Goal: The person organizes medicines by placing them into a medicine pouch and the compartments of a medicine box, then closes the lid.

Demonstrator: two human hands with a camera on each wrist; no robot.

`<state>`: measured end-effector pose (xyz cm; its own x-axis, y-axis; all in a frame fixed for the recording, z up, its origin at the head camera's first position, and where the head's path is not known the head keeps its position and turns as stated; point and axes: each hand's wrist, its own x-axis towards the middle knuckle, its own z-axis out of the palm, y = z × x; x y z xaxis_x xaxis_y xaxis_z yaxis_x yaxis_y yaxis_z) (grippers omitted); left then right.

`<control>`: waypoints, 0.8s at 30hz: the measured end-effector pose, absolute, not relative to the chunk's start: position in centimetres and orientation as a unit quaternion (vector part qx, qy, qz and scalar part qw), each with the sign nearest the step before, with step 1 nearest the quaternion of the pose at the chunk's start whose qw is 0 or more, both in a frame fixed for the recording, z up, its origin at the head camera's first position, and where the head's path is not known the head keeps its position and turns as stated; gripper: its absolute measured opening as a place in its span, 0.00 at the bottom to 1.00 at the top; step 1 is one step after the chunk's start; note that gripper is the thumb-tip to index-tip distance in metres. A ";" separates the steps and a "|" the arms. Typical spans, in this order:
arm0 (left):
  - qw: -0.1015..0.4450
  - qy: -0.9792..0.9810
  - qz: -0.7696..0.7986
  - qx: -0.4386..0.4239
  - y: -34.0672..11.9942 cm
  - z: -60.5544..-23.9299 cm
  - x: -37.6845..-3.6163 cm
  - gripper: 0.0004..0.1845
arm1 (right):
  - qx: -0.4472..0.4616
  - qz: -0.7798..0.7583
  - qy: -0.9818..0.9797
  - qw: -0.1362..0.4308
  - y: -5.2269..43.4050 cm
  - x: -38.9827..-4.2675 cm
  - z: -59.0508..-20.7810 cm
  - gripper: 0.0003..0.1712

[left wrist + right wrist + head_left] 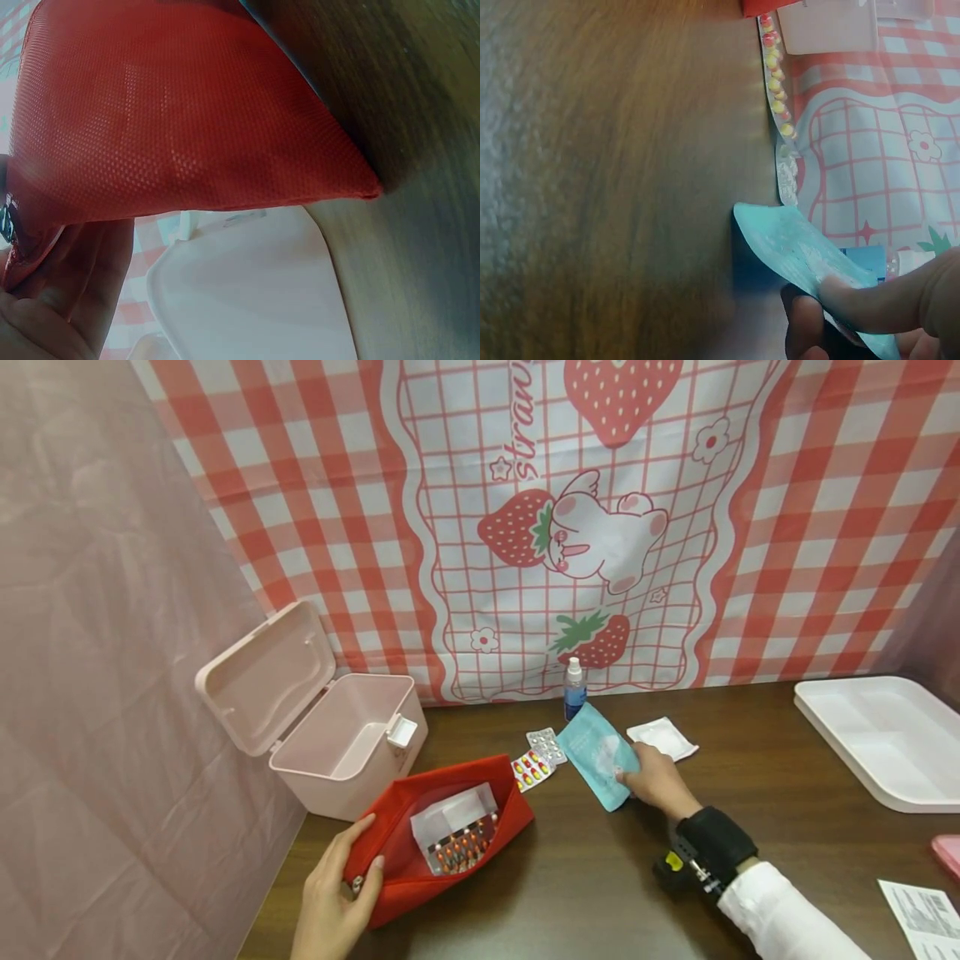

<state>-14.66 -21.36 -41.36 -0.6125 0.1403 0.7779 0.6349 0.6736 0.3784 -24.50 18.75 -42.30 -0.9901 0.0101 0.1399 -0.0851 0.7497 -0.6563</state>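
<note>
My left hand (337, 881) grips the zipper end of an unzipped red pouch (420, 897), thumb on the near side and fingers on the far side. Inside the pouch lie a blister pack of capsules (465, 845) and a whitish translucent packet (453, 810). My right hand (660, 777) pinches the edge of a flat teal packet (592, 747) between thumb and fingers; the right wrist view shows its far end tilted over the table. Just left of that packet are a blister pack with red-and-yellow capsules (531, 770) and a silver blister pack (546, 743), beside the pouch's right end.
A pink lidded box (300, 789) stands open at the left. A small spray bottle (574, 693) is at the back near the checked cloth, and a white square packet (663, 737) lies behind my right hand. A white divided tray (888, 752) and printed paper (926, 918) are at the right.
</note>
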 end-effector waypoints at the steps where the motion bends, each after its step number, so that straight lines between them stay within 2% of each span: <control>1: 0.374 -0.835 -0.330 -0.232 -21.4 -41.4 -14.7 0.31 | 0.019 0.355 -0.932 0.076 18.8 -24.5 -42.3 0.18; 17: 0.373 -0.833 -0.333 -0.236 -21.4 -41.4 -14.7 0.31 | 0.034 0.366 -0.908 0.199 18.6 -23.0 -40.1 0.16; 24: 0.386 -0.826 -0.328 -0.247 -21.4 -41.5 -14.8 0.32 | 0.070 0.388 -0.895 0.209 17.1 -21.6 -37.4 0.10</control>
